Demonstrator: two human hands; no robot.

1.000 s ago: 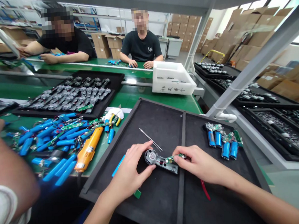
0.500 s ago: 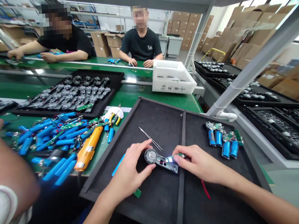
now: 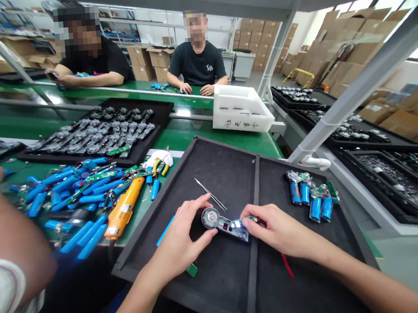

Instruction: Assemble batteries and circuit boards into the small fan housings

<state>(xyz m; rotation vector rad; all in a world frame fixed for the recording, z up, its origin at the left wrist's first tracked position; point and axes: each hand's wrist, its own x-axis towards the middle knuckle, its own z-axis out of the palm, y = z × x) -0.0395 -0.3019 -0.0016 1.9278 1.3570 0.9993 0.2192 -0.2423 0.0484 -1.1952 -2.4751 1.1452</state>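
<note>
A grey plastic housing [image 3: 232,229] with a round motor-like end lies on the black tray [image 3: 224,160]. My left hand [image 3: 182,231] curls around its round end, thumb at the near edge and index finger at the far edge. Between the thumb and fingertips of my right hand [image 3: 272,226] is a small green circuit board [image 3: 250,218], with a bright white light glowing over the housing. Two thin metal rods [image 3: 211,194] lie just beyond. Partly hidden by my left hand are a blue battery cell [image 3: 165,231] and a green board [image 3: 192,270]. A red handle [image 3: 287,266] shows below my right wrist.
Blue cells with boards [image 3: 315,198] sit at the tray's right. To the left are piled batteries [image 3: 84,188], an orange electric screwdriver [image 3: 124,209], yellow-handled pliers [image 3: 164,167] and a tray of housings [image 3: 162,109]. A white box [image 3: 242,117] stands behind. A neighbour's arm [image 3: 15,229] reaches in.
The lit end of the circuit board has shifted very slightly over the housing. My hands stay nearly in place. Across the bench, the co-worker at left has drawn a hand in, holding a dark object.
</note>
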